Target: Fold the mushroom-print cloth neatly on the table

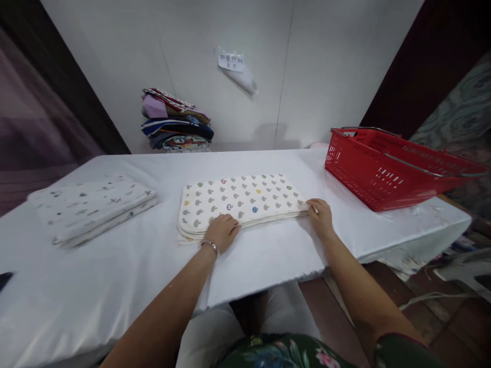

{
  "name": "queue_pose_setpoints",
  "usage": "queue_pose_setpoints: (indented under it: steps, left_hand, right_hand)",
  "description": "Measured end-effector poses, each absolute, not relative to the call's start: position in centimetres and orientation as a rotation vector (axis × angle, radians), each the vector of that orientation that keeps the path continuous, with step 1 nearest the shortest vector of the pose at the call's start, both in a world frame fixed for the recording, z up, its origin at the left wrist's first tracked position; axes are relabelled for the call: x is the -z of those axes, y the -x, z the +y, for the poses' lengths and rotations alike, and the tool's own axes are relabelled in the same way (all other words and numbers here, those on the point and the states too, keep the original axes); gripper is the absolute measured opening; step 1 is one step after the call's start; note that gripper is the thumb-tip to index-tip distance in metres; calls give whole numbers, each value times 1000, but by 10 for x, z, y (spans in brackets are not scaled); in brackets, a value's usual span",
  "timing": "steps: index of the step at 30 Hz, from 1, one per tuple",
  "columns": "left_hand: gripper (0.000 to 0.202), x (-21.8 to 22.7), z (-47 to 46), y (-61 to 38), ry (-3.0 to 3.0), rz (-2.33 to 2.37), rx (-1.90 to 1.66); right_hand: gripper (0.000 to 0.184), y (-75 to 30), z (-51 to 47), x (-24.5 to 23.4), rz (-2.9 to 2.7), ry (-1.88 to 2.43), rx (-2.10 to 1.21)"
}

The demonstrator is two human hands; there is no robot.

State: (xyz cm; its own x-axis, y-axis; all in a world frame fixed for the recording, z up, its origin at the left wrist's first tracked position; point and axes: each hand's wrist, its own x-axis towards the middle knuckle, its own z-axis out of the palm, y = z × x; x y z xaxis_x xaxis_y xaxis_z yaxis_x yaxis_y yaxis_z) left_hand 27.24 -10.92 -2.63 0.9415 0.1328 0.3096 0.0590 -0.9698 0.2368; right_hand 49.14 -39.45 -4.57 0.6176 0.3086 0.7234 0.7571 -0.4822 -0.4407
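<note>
A folded white cloth (245, 197) with a grey mushroom-like print and a few coloured figures lies flat in several layers in front of me. My left hand (222, 231), with a bracelet at the wrist, is closed on its near edge, left of the middle. At the near right corner, my right hand (321, 216) pinches the layers between thumb and fingers. Parts of the fingers of both hands are hidden under or behind the edge. Farther left, a second folded white cloth (99, 204) with a sparse dark print rests apart from both hands.
A white-covered table (264, 260) carries the cloths. On its right stands a red plastic basket (383, 163) with metal handles. A pile of folded fabrics (176, 122) is at the back left by the wall. A dark object (5, 280) shows at the left edge.
</note>
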Motion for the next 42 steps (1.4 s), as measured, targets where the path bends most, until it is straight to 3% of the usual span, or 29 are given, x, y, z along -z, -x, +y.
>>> queue_pose_setpoints:
  steps: [4,11,35,42]
  left_hand:
    - [19,28,-107,-273,-2859,129,-491]
    - [19,27,-106,-273,-2848,126,-479]
    - [18,22,-118,-253,-2953,200,-524]
    - [24,15,-95,-219,-2887,453,-559]
  right_hand:
    - [34,-500,-411,49,-641,2035,762]
    - [25,-494,-406,54,-761,2179,547]
    - [34,-507,-410,71,-850,2493,646]
    - [30,-497,-403,58,-1015,2212,782]
